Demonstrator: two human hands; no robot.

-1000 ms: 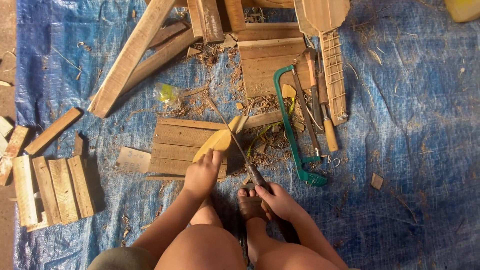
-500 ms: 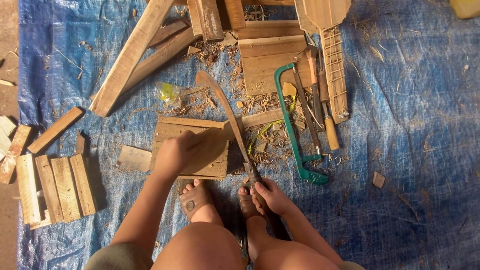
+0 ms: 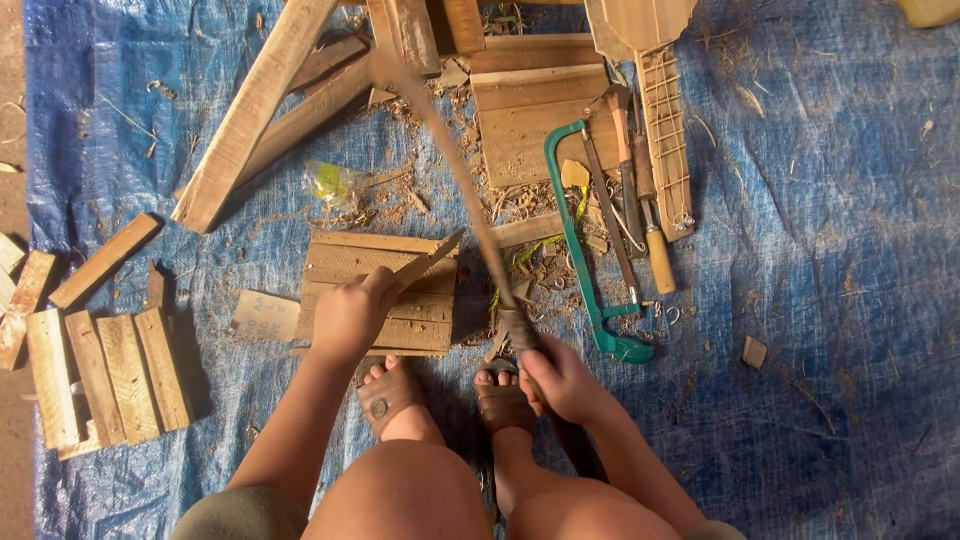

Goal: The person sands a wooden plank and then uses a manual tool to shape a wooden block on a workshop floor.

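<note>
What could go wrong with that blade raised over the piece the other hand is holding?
The left hand grips the small wood piece on the slatted board, near where the long blade in the right hand seems aimed; fingers could be struck. The sandalled feet sit just below, within a glancing blade's path.

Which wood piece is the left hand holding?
The thin pointed wood sliver in the left hand, angled up over the slatted board. The other planks and slats lie flat on the blue tarp, untouched.

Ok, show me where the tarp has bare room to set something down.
Bare tarp lies right of the green saw, and more between the long plank and the small blocks. It is crowded around the board and the tools.
</note>
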